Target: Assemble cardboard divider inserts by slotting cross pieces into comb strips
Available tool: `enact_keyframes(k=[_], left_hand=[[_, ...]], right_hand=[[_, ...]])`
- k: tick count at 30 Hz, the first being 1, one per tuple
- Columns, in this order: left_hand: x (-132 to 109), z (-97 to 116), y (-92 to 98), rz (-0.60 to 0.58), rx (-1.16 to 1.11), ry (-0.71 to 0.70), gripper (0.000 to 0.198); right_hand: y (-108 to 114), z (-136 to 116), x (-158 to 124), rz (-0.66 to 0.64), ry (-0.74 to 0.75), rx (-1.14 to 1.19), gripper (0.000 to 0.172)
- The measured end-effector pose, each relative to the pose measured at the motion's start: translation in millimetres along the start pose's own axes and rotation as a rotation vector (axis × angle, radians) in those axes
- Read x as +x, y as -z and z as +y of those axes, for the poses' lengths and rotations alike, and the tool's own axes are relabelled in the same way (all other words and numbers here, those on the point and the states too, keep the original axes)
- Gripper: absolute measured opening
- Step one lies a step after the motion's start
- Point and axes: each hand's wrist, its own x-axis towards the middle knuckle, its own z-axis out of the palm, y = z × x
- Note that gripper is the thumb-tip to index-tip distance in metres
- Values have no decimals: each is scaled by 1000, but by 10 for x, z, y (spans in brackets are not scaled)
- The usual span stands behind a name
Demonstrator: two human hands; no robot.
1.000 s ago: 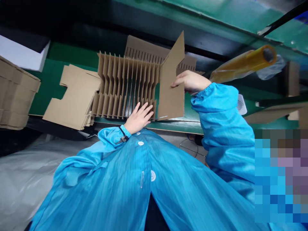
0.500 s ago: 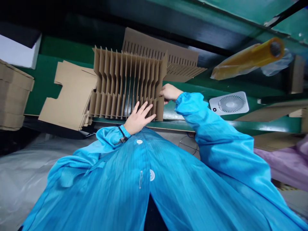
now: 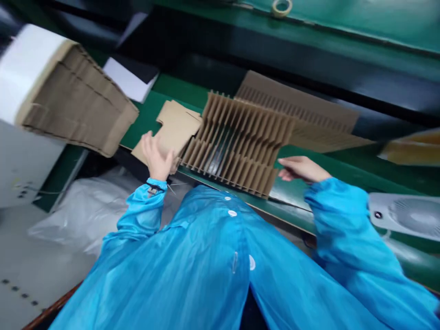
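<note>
A cardboard divider grid (image 3: 240, 144) of several upright slotted strips stands on the green table (image 3: 309, 201) in front of me. My left hand (image 3: 155, 156) is open, its fingers spread against the near edge of a stack of flat cardboard cutouts (image 3: 173, 126) just left of the grid. My right hand (image 3: 298, 168) rests at the grid's right near corner with the fingers loosely curled; motion blur hides whether it grips the end strip. Blue sleeves cover both arms.
A pile of slotted cardboard strips (image 3: 309, 114) lies behind the grid. A big stack of folded cardboard (image 3: 75, 105) sits at the left, a white fan (image 3: 405, 213) at the right, a tape roll (image 3: 282, 7) on the upper shelf, and plastic sheeting (image 3: 82, 211) lies below the table.
The end panel now stands in the grid. My left hand left the grid's front and moved left to the flat cutouts. My right hand dropped to the grid's corner. The view swung left.
</note>
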Motion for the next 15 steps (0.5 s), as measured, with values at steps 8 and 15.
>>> enact_keyframes(k=[8,15], left_hand=[[-239,-1080,22,236,-344,878,83],[24,-1158,-67,310,-567,823,45]], right_hand=[[86,45,-346,9,142,179,14],[9,-24,-353,-42,277,138,42]])
